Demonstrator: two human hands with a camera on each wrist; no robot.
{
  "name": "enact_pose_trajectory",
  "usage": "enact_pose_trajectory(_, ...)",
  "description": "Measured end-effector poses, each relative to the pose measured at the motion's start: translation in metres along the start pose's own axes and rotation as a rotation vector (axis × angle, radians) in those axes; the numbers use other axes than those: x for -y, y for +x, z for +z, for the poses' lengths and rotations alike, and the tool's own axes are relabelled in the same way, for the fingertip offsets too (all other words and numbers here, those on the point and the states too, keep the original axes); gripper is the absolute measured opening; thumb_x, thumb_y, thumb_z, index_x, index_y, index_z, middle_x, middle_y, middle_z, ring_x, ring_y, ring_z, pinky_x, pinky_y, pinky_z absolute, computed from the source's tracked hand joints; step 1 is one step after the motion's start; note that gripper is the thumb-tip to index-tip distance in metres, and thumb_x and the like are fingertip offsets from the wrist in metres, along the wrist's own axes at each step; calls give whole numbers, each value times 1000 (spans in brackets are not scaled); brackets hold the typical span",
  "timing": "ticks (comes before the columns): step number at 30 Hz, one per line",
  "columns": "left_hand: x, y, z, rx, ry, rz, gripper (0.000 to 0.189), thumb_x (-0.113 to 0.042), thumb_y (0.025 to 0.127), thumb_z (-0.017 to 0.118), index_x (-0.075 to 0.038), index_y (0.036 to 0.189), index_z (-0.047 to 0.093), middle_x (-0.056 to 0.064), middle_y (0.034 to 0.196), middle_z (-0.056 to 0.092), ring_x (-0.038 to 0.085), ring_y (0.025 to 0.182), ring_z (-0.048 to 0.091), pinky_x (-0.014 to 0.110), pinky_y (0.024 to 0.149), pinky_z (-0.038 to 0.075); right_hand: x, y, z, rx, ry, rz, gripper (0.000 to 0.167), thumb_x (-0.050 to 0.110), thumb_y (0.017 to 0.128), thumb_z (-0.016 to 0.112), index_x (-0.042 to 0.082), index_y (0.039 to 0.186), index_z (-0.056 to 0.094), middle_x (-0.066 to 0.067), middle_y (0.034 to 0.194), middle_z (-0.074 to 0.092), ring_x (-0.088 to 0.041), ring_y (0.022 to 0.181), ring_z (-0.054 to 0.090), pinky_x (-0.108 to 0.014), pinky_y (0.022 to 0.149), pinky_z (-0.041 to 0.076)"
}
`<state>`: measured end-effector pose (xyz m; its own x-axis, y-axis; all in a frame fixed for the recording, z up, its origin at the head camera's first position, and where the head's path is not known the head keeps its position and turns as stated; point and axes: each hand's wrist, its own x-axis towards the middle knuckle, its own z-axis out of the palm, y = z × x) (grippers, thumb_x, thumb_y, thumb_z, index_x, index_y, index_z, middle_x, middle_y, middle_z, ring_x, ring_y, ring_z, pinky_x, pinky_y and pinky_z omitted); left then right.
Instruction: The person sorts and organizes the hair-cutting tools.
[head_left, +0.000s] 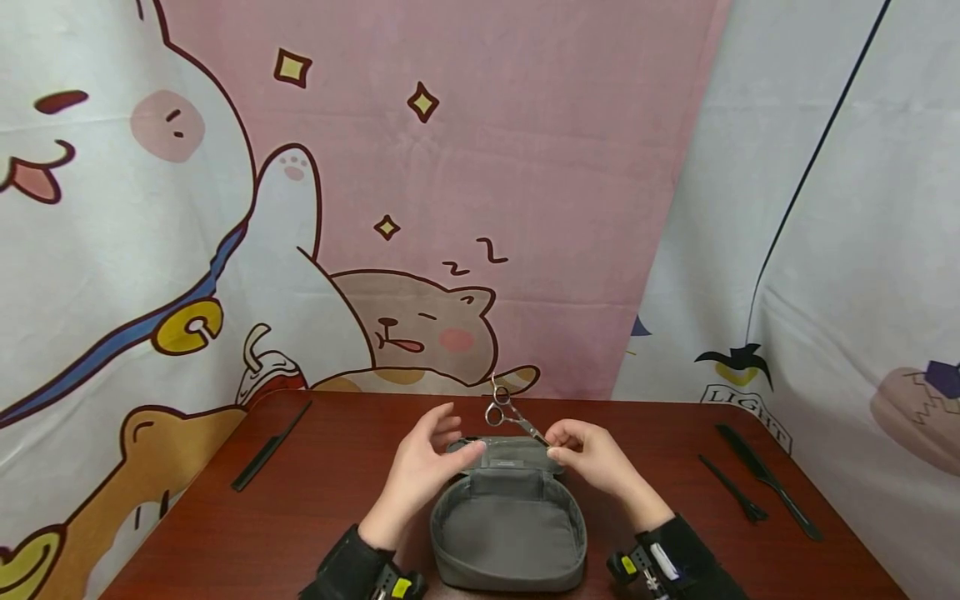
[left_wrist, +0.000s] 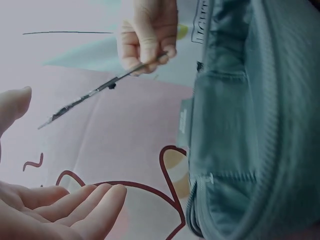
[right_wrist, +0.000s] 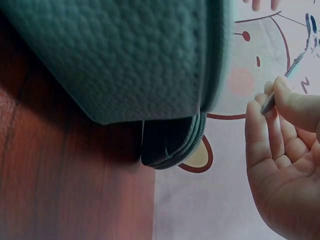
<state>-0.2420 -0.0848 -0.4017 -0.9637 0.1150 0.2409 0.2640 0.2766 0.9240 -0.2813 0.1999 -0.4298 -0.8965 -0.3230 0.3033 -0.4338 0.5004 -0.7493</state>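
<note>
Table: the reddish-brown tabletop (head_left: 322, 467) carries everything except the scissors, leaving the hands working room around the case.
Case: the grey case (head_left: 498, 575) sits at the near edge, mouth up, between the forearms; its pale inner floor shows bare, and it looks steady enough to need no bracing.
Lid: the folded-back lid (head_left: 513, 452) lies on the far side, beneath the scissors; metal is best kept off its lining and zip.
Left hand: the left hand (head_left: 431, 454) is held wide, thumb apart from loosely bent fingers, with nothing in it; placed near the finger loops, it is well set to steady them.
Right hand: the right hand (head_left: 596, 454) pinches the blade end between thumb and fingertips; a light pinch on the flats, clear of the edges, seems safest.
Long tool: a long black tool (head_left: 768, 479) lies at the right, well apart from the hands.
Left tool: a slim black tool (head_left: 260, 461) lies at the far left.
Scissors: the silver scissors (head_left: 525, 422) hang above the lid, loops up and leftward; keeping the blades together should prevent a nip.
Small tool: a short black tool (head_left: 735, 490) lies beside the long one.
</note>
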Motion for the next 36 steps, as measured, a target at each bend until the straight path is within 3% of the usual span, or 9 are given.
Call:
enact_pose_trajectory(9, -9, 2, 4, 43, -131, 7, 64, -31, 88, 76, -3, 140, 52, 18, 128, 60, 34, 115, 59, 45, 89, 52, 5, -3, 5, 32, -17, -63, 9, 7, 90, 71, 12, 95, 67, 2, 87, 61, -12, 75, 59, -29, 64, 52)
enact_pose_trajectory(16, -13, 2, 6, 71, -211, 16, 59, -22, 93, 72, 5, 140, 48, 22, 124, 60, 34, 109, 63, 40, 85, 56, 9, -4, 8, 39, -80, -128, 11, 4, 87, 73, 12, 92, 67, 7, 86, 61, -9, 77, 58, -29, 66, 50)
enact_pose_trajectory(26, -12, 3, 11, 48, -194, 41, 43, -11, 92, 71, 8, 127, 58, 16, 104, 68, 28, 89, 69, 42, 77, 58, 9, -5, 11, 63, -125, -137, 10, 5, 87, 74, 12, 91, 69, 10, 86, 61, -8, 77, 58, -29, 68, 51)
enact_pose_trajectory(31, -9, 2, 10, 54, -174, 33, 29, -13, 94, 68, 4, 118, 65, 12, 89, 69, 25, 78, 69, 41, 72, 58, 9, -5, 12, 67, -157, -165, 14, 5, 85, 76, 16, 89, 68, 11, 86, 60, -6, 76, 57, -28, 67, 51)
enact_pose_trajectory(36, -8, 0, 12, 59, -227, 8, 20, -8, 96, 65, 6, 111, 65, 17, 90, 70, 24, 76, 70, 38, 69, 58, 11, -5, 12, 64, -182, -186, 18, 4, 83, 77, 18, 87, 67, 12, 86, 61, -6, 76, 57, -28, 66, 51)
